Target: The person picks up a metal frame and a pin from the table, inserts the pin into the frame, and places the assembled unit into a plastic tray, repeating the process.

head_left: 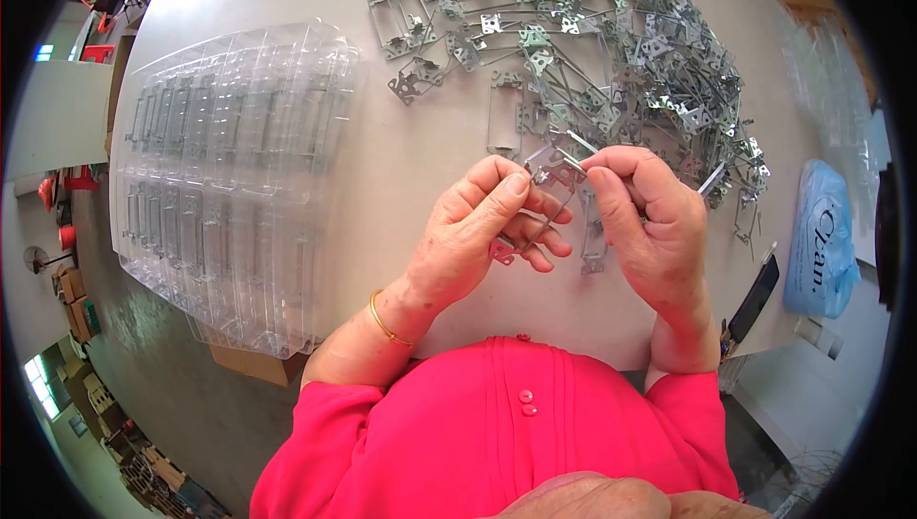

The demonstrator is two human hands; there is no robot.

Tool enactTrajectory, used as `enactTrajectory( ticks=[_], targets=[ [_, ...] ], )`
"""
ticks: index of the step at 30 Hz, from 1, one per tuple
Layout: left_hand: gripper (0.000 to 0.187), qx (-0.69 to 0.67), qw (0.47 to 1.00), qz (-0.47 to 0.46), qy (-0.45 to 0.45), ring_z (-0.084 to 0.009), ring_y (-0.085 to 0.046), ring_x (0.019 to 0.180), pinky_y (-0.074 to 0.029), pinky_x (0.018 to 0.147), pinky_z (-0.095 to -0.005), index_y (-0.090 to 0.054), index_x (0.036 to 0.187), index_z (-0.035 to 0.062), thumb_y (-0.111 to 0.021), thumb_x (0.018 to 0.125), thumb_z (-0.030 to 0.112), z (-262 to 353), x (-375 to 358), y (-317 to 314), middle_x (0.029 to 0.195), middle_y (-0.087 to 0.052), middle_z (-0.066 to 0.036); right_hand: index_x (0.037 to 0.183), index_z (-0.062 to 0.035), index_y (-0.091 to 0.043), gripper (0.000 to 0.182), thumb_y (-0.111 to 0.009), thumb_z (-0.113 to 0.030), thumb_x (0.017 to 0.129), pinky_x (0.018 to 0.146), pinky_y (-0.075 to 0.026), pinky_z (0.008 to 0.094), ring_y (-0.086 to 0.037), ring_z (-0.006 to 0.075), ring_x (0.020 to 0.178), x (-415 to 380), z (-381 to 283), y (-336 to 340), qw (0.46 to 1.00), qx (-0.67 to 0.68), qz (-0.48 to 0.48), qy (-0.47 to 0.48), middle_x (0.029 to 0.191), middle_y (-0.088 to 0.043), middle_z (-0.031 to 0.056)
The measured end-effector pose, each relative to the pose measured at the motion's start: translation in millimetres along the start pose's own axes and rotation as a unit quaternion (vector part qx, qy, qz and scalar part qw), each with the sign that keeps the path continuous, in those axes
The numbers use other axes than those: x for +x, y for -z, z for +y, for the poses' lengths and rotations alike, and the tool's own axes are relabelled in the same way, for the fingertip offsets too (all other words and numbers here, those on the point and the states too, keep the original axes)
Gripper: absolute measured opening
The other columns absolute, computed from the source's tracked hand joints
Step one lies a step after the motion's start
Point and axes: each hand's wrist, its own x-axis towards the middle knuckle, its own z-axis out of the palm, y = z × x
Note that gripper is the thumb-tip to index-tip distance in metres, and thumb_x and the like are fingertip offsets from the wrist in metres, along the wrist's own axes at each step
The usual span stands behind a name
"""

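Between my hands, above the table near its front edge, is a thin metal bracket (556,168) with punched end plates. My left hand (482,209) grips it between thumb and fingers, and part of the bracket shows below the fingers. The thumb and forefinger of my right hand (654,218) pinch its upper right corner. A large pile of similar metal brackets (611,70) spreads across the table just beyond my hands. To the left lies a stack of clear plastic trays (234,170) with long metal pieces lined up in two rows of slots.
The pale table (401,147) carries all of this. At the right edge are a blue plastic package (821,242) and a dark flat object (755,299). A cardboard box (253,363) stands below the trays. Clear plastic sheets (831,89) lie at the far right.
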Motion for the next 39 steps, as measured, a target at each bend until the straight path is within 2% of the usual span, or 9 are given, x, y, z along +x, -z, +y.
enactTrajectory(
  ticks=[4, 7, 13, 18, 24, 28, 30, 33, 39],
  targets=[
    [0.024, 0.04, 0.998, 0.017, -0.038, -0.0172, -0.075, 0.083, -0.052, 0.062, -0.0217, -0.054, 0.109, 0.0084, -0.046, 0.111, 0.031, -3, -2, -4, 0.108, -0.073, -0.012, 0.102, 0.0, -0.067, 0.005, -0.067, -0.003, 0.097, 0.054, -0.049, 0.0265, -0.062, 0.009, 0.06, -1, 2, -2, 1.0, -0.002, -0.002, 0.003, 0.083, -0.07, 0.0067],
    [0.023, 0.087, 0.995, 0.012, -0.054, -0.0208, -0.074, 0.084, -0.06, 0.063, -0.028, -0.053, 0.111, 0.0057, -0.042, 0.112, 0.026, -3, -2, -1, 0.11, -0.072, -0.019, 0.102, -0.0001, -0.067, 0.005, -0.066, -0.003, 0.098, 0.054, -0.049, 0.0263, -0.062, 0.0091, 0.059, -2, 3, -3, 1.0, -0.015, -0.003, 0.016, 0.083, -0.07, 0.0072],
    [0.022, 0.092, 0.991, 0.011, -0.1, -0.0152, -0.071, 0.081, -0.057, 0.065, -0.0259, -0.056, 0.111, 0.0034, -0.047, 0.111, 0.023, -8, -3, -2, 0.111, -0.072, -0.016, 0.103, -0.0012, -0.065, 0.005, -0.066, -0.003, 0.098, 0.052, -0.046, 0.0263, -0.059, 0.0082, 0.057, -3, 4, -3, 1.0, -0.004, -0.01, 0.002, 0.077, -0.067, 0.006],
    [0.018, 0.211, 0.963, 0.023, -0.165, -0.0102, -0.064, 0.086, -0.053, 0.072, -0.025, -0.06, 0.113, 0.0004, -0.054, 0.109, 0.017, -12, -4, -1, 0.112, -0.069, -0.011, 0.11, -0.0027, -0.061, 0.01, -0.063, -0.006, 0.101, 0.051, -0.046, 0.0269, -0.058, 0.0085, 0.056, -4, 6, -7, 1.0, -0.004, -0.024, -0.013, 0.072, -0.065, 0.0051],
    [0.017, 0.201, 0.959, 0.012, -0.199, -0.0103, -0.063, 0.088, -0.052, 0.074, -0.025, -0.06, 0.114, 0.0001, -0.055, 0.108, 0.015, -15, -4, -1, 0.114, -0.068, -0.011, 0.116, -0.0034, -0.06, 0.014, -0.06, -0.01, 0.104, 0.052, -0.047, 0.0272, -0.06, 0.0093, 0.056, -2, -1, -5, 0.998, 0.028, -0.044, -0.032, 0.068, -0.063, 0.004],
    [0.019, 0.21, 0.958, 0.018, -0.195, -0.0117, -0.065, 0.087, -0.053, 0.074, -0.0261, -0.06, 0.113, 0.0002, -0.054, 0.109, 0.018, -13, -4, -1, 0.113, -0.069, -0.012, 0.12, -0.0031, -0.06, 0.017, -0.059, -0.01, 0.104, 0.052, -0.047, 0.0264, -0.061, 0.0083, 0.058, 0, -5, -2, 0.995, 0.047, -0.069, -0.061, 0.069, -0.065, 0.004],
    [0.022, 0.09, 0.988, -0.012, -0.126, -0.0136, -0.067, 0.085, -0.055, 0.073, -0.0277, -0.06, 0.113, 0.0, -0.054, 0.109, 0.021, -12, -3, 0, 0.111, -0.07, -0.013, 0.123, -0.0028, -0.06, 0.02, -0.059, -0.01, 0.104, 0.052, -0.046, 0.0256, -0.061, 0.0073, 0.058, -1, -6, -1, 0.99, 0.076, -0.078, -0.086, 0.068, -0.065, 0.0037],
    [0.024, 0.042, 0.996, -0.033, -0.072, -0.0153, -0.069, 0.084, -0.056, 0.072, -0.0292, -0.061, 0.113, -0.0003, -0.054, 0.109, 0.023, -9, -5, 0, 0.109, -0.071, -0.014, 0.124, -0.0025, -0.06, 0.021, -0.058, -0.009, 0.104, 0.052, -0.046, 0.0257, -0.06, 0.007, 0.058, -2, -7, -2, 0.993, 0.069, -0.062, -0.076, 0.067, -0.064, 0.0035],
    [0.021, 0.155, 0.976, 0.004, -0.153, -0.0136, -0.066, 0.086, -0.055, 0.074, -0.0277, -0.06, 0.114, -0.0004, -0.052, 0.109, 0.018, -15, -5, -3, 0.11, -0.068, -0.011, 0.127, -0.0028, -0.058, 0.024, -0.059, -0.006, 0.103, 0.053, -0.047, 0.0259, -0.061, 0.0073, 0.059, -2, -6, -2, 0.993, 0.052, -0.071, -0.073, 0.067, -0.065, 0.0037]
  ],
)
